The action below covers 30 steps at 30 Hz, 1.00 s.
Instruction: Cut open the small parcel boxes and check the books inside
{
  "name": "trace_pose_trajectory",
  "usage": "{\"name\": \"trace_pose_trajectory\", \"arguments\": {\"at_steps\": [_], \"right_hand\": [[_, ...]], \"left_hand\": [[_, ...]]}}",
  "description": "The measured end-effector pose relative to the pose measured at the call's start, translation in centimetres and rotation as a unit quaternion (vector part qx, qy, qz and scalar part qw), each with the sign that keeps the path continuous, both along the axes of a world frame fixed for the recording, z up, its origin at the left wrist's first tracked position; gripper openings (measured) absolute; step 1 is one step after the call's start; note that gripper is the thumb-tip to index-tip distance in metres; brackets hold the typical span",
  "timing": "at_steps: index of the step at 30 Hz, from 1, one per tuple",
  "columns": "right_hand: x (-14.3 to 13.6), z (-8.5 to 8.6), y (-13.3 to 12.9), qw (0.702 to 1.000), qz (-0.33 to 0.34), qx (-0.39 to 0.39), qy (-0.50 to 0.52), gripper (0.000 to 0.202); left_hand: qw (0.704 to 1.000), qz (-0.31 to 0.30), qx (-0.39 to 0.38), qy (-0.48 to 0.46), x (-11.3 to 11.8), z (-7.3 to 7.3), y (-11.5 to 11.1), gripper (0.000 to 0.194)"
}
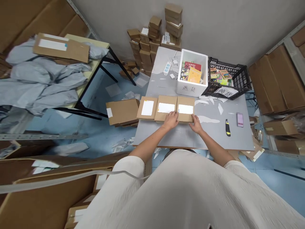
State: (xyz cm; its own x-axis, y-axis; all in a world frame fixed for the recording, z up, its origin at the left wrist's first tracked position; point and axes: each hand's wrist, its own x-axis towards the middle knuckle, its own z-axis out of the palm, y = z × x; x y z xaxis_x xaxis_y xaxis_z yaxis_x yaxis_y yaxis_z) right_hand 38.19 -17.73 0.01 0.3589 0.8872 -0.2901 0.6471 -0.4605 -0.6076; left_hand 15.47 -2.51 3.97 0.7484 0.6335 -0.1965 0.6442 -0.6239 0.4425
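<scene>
Three flat brown cardboard boxes lie side by side on the grey table: a left box point(140, 109), a middle box point(164, 99) and a right box point(186, 101). Each carries a white label on top. My left hand point(171, 121) rests on the front of the middle box, fingers stretched out, beside the seam with the right box. At the right box's front right corner, my right hand point(196, 124) grips the edge, with fingers along the side and thumb at the front. A black and yellow utility knife point(228, 128) lies farther right on the table.
Behind the boxes stand a white foam bin point(192, 90) and a black plastic crate point(241, 76), both containing books. A power strip point(167, 68) and paper scraps point(207, 99) lie on the table point(164, 136). Left of it, stacked boxes point(122, 112) stand low down.
</scene>
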Motion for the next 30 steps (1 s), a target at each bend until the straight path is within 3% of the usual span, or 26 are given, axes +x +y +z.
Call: {"name": "trace_pose_trajectory", "arguments": {"at_steps": [7, 15, 19, 24, 30], "right_hand": [[-0.8, -0.4, -0.4, 0.998, -0.028, 0.056, 0.025, 0.09], [-0.2, 0.0, -2.3, 0.995, -0.085, 0.053, 0.018, 0.087], [2.0, 0.1, -4.9, 0.99, -0.134, 0.042, 0.015, 0.083], [6.1, 0.7, -8.2, 0.984, -0.176, 0.025, 0.001, 0.082], [11.7, 1.0, -12.9, 0.987, -0.159, 0.009, -0.004, 0.078]], "left_hand": [[0.999, -0.04, 0.025, -0.019, -0.1, 0.1, -0.2, 0.071], [0.998, -0.06, 0.007, -0.016, 1.7, 0.6, -1.4, 0.063], [0.997, -0.075, -0.001, -0.026, 4.2, 0.1, -3.4, 0.059], [0.995, -0.093, -0.006, -0.031, 9.2, 0.0, -6.2, 0.057], [0.994, -0.099, -0.014, -0.034, 14.5, 0.8, -9.6, 0.06]]}}
